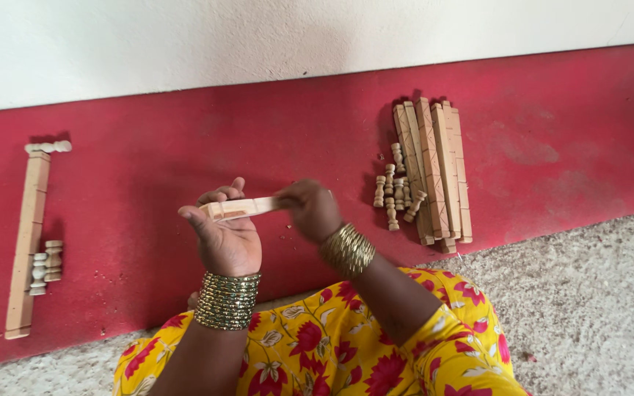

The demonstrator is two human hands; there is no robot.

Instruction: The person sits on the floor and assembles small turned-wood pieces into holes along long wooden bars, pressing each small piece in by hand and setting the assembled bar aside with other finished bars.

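Holding a short wooden strip in the air between both hands, over the red floor. Left hand gripping one end, fingers curled on it; right hand pinching the other end. Lying at right: bundle of wooden strips with small pegs beside.
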